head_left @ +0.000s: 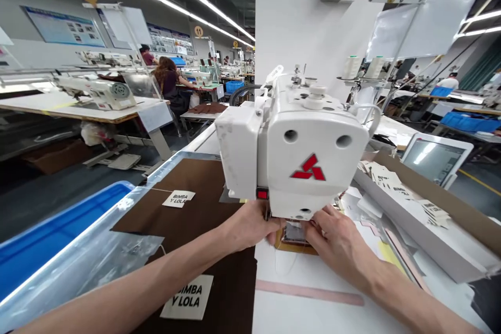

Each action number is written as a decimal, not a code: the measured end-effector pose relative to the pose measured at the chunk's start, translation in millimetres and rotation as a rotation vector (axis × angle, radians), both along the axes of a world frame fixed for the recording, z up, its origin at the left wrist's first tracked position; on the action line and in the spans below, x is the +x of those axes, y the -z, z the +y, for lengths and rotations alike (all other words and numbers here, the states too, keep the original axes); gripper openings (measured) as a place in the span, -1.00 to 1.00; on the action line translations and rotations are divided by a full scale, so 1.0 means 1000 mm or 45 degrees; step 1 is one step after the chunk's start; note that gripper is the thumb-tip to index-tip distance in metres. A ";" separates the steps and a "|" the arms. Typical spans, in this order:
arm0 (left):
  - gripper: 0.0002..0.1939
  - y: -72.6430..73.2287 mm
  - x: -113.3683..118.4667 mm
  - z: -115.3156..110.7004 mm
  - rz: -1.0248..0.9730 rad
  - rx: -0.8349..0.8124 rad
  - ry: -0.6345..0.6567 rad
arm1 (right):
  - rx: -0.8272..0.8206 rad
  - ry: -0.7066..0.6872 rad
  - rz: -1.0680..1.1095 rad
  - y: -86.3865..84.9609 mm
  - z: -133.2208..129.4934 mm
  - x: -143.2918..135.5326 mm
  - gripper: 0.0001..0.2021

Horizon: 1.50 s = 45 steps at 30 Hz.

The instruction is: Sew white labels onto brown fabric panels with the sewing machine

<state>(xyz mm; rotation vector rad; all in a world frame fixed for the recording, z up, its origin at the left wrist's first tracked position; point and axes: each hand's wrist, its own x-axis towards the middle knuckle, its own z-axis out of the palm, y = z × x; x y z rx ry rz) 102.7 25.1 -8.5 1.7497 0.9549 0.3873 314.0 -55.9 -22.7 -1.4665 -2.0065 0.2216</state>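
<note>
A white sewing machine [309, 156] with a red emblem stands in front of me. My left hand [250, 225] is at the needle area, its fingers closed, with the fingertips partly hidden under the machine head. On the other side my right hand [336, 232] has its fingers curled in by the machine's lower edge; what they pinch, if anything, is hidden. Between the hands lies the needle plate area [295, 233], with loose thread in front. Under my left forearm spreads dark brown fabric [211, 271] bearing a white label [188, 300] printed BIMBA Y LOLA. Another label [178, 198] lies further back.
At right, a long cardboard box [438, 240] holds loose labels [395, 182], with a tilted screen [436, 159] behind it. A blue bin [78, 235] stands low on the left. Thread cones [352, 68] rise behind the machine. Another person [168, 81] sits at a far table.
</note>
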 end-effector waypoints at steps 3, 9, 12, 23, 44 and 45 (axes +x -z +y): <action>-0.58 0.004 0.002 0.002 -0.002 0.051 0.025 | 0.019 -0.041 0.050 0.002 -0.001 0.005 -0.84; -0.58 0.012 0.002 0.007 0.011 0.095 0.059 | 0.049 -0.057 0.077 0.002 -0.008 0.019 -0.76; -0.53 0.010 0.003 0.007 0.038 0.119 0.064 | 0.084 -0.043 0.061 0.001 -0.009 0.024 -0.77; -0.50 0.003 0.009 0.001 0.045 0.119 0.011 | 0.089 -0.021 0.041 -0.001 -0.005 0.028 -0.78; -0.53 0.007 0.004 0.005 0.123 0.124 -0.021 | -0.210 0.311 -0.523 0.005 -0.049 0.037 -0.86; -0.52 0.006 0.004 0.005 0.130 0.117 -0.016 | -0.232 0.296 -0.504 0.004 -0.049 0.038 -0.85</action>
